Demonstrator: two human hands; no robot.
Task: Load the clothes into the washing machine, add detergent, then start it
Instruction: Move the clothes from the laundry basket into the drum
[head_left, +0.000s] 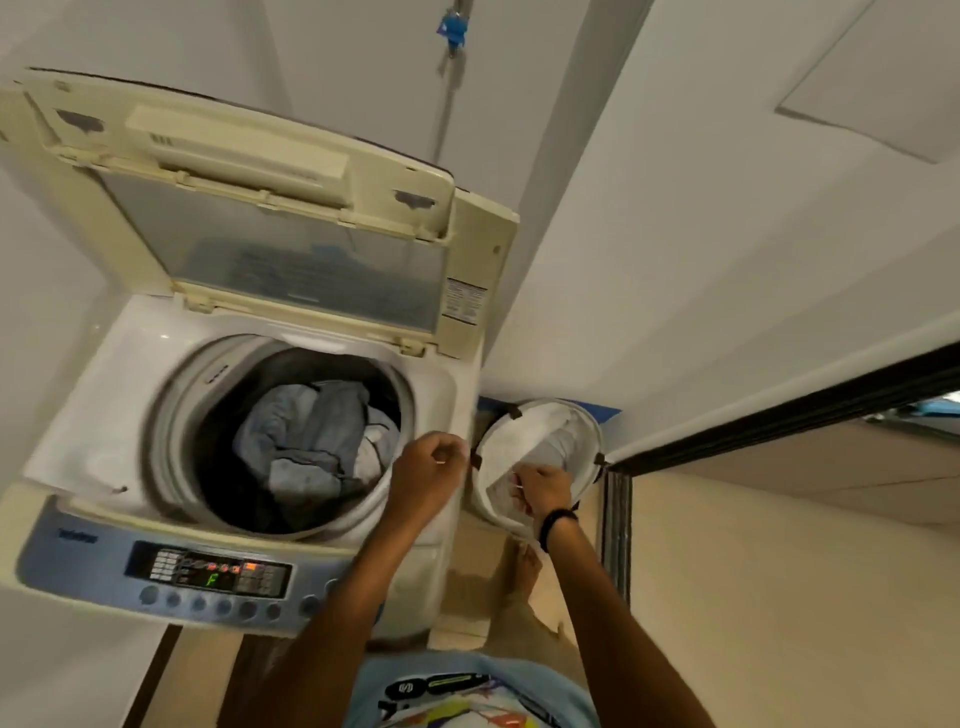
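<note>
Nearest the camera, a light blue printed shirt (467, 691) at the bottom edge, both bare forearms reaching away from it. A bare foot (524, 566) on the tan floor (779, 597), just right of the washing machine (83, 415).

Control panel (171, 571) along the washer's near edge: blue-grey, dark display showing a green "F", row of round buttons below it.

Left hand (428, 475) over the washer's right rim, fingers curled in; grip narrow, looks empty but blurred, cannot tell for sure. Right hand (540, 491), black band on the wrist, is down inside the laundry basket (589, 426) that stands on the floor just right of the washer. Its fingers are closed on pale fabric (501, 493); cannot tell whether that is a garment or the basket's white liner.

Clothes (306, 441) sit in the washer's drum (176, 415): blue-grey and lighter pieces piled toward the drum's right side, dark drum wall showing at its left and near side.

Beyond the drum, the yellowed lid (270, 208) stands raised, folded, tinted window facing the camera. A white wall (701, 234) rises right of the washer, a dark door frame (779, 415) running along its lower edge. Behind the washer, a blue tap fitting (453, 28) on the wall with a hose dropping toward the lid.
</note>
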